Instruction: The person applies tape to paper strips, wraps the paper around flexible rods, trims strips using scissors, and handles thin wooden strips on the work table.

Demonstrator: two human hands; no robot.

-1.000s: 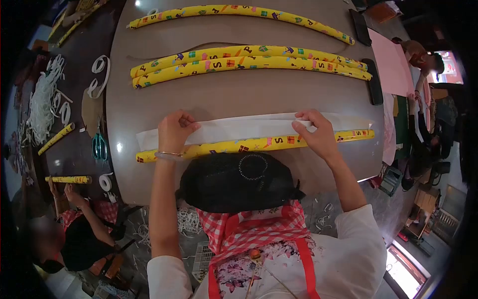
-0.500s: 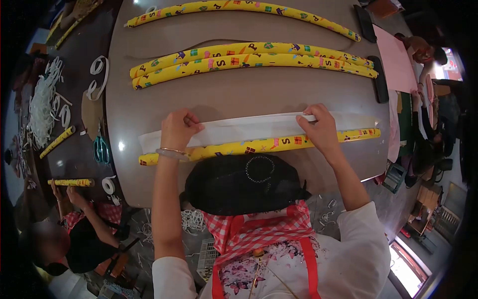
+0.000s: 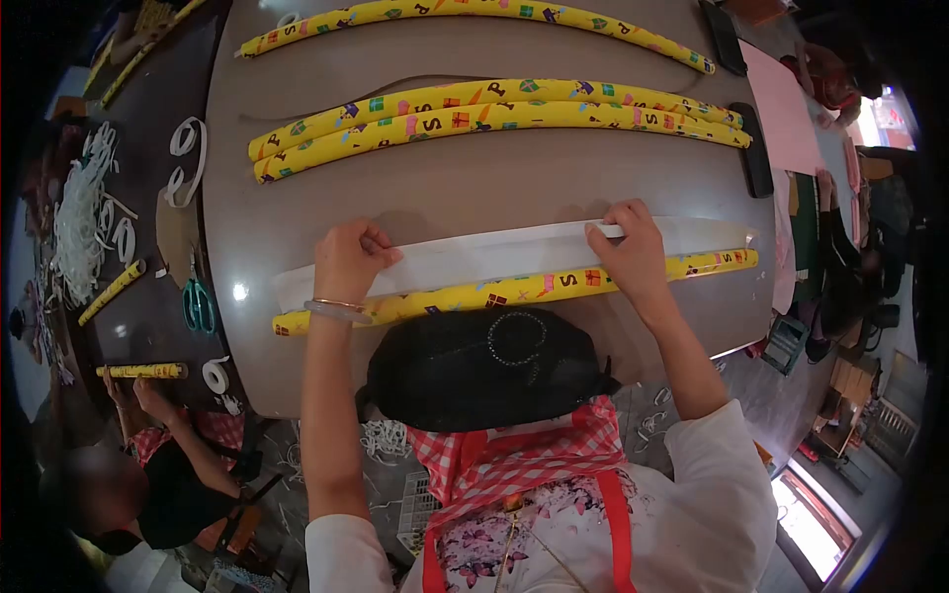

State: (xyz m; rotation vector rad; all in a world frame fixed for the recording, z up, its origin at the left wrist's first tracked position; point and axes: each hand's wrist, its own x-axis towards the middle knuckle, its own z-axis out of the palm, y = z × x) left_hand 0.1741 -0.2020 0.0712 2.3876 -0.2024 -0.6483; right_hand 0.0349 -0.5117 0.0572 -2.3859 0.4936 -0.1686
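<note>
A yellow printed roll of wrapping paper (image 3: 514,290) lies across the table before me, its pale loose flap (image 3: 465,259) spread out on the far side. My left hand (image 3: 354,259) is closed in a pinch at the flap's far edge, where a thin white tape (image 3: 494,237) seems to run toward the right. In my right hand (image 3: 629,249), thumb and fingers grip a small white tape roll (image 3: 611,230), seen edge-on. How the left fingertips meet the tape is partly hidden.
More yellow rolls (image 3: 494,121) lie farther back on the table (image 3: 474,188), near black bars (image 3: 755,148). Teal scissors (image 3: 199,304) and tangled white strips (image 3: 84,217) are on the dark left table. A person at lower left holds a short yellow roll (image 3: 143,371). A black bag (image 3: 484,371) sits near me.
The view has shifted slightly. Both my hands keep nearly the same places along the flap's edge. Far right, another person's posture has changed.
</note>
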